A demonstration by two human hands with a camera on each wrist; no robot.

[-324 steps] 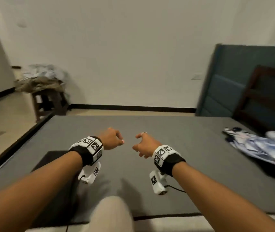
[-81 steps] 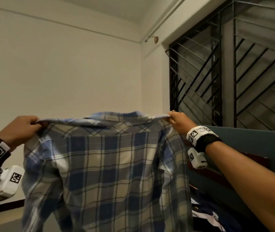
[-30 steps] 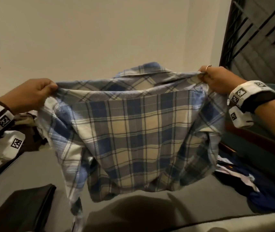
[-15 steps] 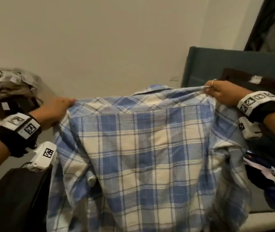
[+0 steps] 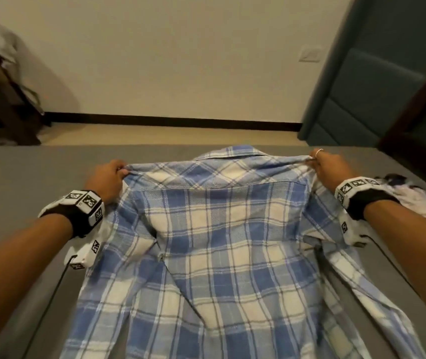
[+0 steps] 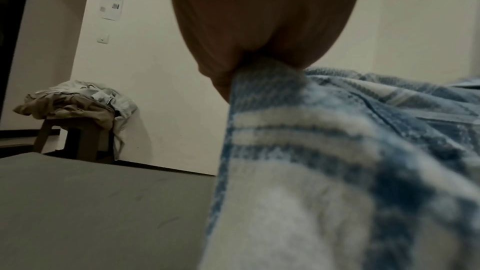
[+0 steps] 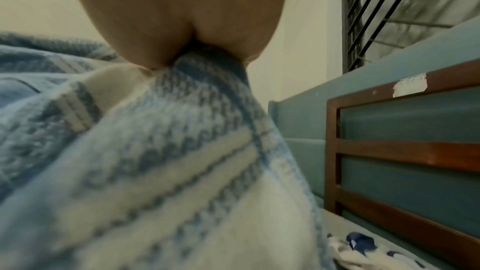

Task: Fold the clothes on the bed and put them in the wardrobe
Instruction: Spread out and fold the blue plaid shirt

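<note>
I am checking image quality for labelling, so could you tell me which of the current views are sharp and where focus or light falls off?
Head view: evenly lit, plaid shirt crisp, edges bowed by the wide lens. Left wrist view: dim, left hand and nearby cloth blurred, stool clearer. Right wrist view: right hand soft, wooden frame sharper.

Bare bed (image 5: 25, 177) left; garment (image 5: 414, 200) right

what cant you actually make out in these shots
- Plaid shirt hem: cut off by the head view's bottom edge.
- Shirt front: it lies face down on the bed.
- Fingertips of left hand and right hand: buried in shoulder fabric in both wrist views.
- Patterned garment: partly behind the right wrist.
</note>
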